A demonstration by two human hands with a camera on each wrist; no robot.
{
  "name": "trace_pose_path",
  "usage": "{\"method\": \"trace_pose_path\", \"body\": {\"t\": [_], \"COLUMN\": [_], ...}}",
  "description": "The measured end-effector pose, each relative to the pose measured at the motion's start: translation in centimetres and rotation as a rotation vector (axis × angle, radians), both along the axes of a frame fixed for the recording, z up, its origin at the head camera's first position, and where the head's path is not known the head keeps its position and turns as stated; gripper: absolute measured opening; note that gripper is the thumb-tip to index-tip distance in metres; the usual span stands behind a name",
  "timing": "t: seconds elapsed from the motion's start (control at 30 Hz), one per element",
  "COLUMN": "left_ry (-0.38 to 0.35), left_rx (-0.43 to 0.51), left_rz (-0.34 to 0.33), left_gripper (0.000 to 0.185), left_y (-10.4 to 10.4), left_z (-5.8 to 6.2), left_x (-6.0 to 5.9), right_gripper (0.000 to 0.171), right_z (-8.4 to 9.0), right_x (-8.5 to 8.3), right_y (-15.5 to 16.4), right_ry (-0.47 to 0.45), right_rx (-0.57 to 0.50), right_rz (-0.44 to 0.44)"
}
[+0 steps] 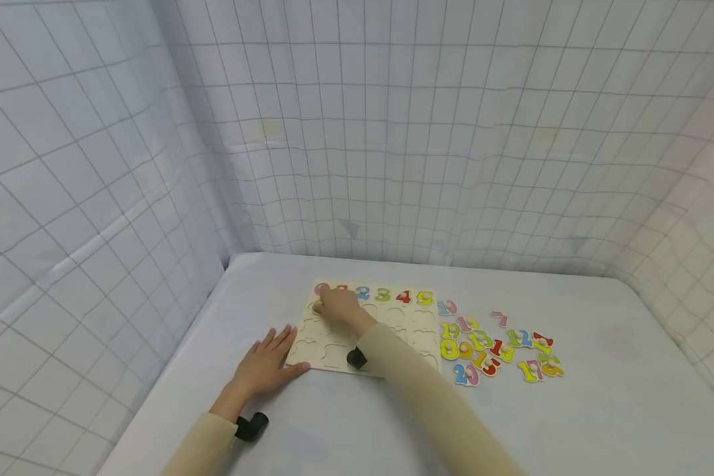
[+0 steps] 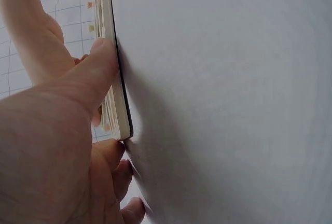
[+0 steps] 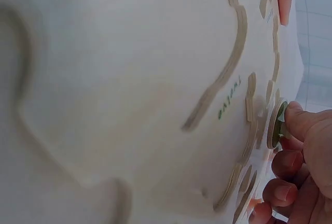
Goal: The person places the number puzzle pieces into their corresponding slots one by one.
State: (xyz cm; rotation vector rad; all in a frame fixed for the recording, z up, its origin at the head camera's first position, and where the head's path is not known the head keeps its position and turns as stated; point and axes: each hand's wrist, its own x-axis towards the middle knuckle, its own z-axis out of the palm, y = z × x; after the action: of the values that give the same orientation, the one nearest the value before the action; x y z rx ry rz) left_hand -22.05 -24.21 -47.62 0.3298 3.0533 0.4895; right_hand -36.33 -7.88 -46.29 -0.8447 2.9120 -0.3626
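Observation:
A pale wooden number puzzle board (image 1: 309, 357) lies on the table, its top row filled with coloured numbers from 0 to 5 and the shallow number recesses below it bare. My right hand (image 1: 340, 309) reaches over the board's left side and pinches a green puzzle piece (image 3: 277, 126) between thumb and fingers. The piece stands tilted close over the second row, and its number is mostly hidden by the fingers. My left hand (image 1: 266, 363) rests flat with spread fingers at the board's lower left corner, its thumb (image 2: 104, 53) against the board's edge (image 2: 120, 105).
To the board's right lie several loose number pieces, among them a blue and pink 20 (image 1: 467, 375), a red 18 (image 1: 502, 350) and a pink 7 (image 1: 500, 318). The white table (image 1: 619, 370) is enclosed by gridded white curtains (image 1: 393, 132) at the back and sides.

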Motion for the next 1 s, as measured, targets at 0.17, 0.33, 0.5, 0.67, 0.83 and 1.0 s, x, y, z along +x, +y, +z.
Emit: {"method": "trace_pose_path", "body": {"t": [0.17,0.33,0.5,0.67,0.83,1.0], "left_ry": [-0.005,0.005,0.015,0.010,0.012,0.010], "left_rx": [0.004,0.011,-0.005,-0.003,-0.006,-0.005], "left_rz": [-0.003,-0.008,-0.005,-0.002,0.000,0.003], "left_gripper": [0.085,0.085,0.086,0.087,0.086,0.085], "left_y": [0.1,0.0,-0.2,-0.3,-0.1,-0.1], "left_z": [0.1,0.0,-0.4,-0.6,-0.4,-0.2], "left_x": [0.1,0.1,-0.3,-0.5,-0.4,-0.2], "right_gripper": [0.034,0.029,0.027,0.037,0.048,0.046], "right_z": [-0.5,-0.6,-0.4,-0.6,-0.5,-0.4], "right_x": [0.1,0.1,0.2,0.2,0.3,0.5], "right_y": [-0.7,-1.3,-1.4,-1.4,-1.5,-1.3], "right_ry": [0.000,0.036,0.029,0.026,0.034,0.034], "right_rx": [-0.010,-0.001,-0.027,-0.021,0.035,0.098], "right_rz": [-0.032,-0.041,-0.061,-0.074,-0.086,-0.079]}}
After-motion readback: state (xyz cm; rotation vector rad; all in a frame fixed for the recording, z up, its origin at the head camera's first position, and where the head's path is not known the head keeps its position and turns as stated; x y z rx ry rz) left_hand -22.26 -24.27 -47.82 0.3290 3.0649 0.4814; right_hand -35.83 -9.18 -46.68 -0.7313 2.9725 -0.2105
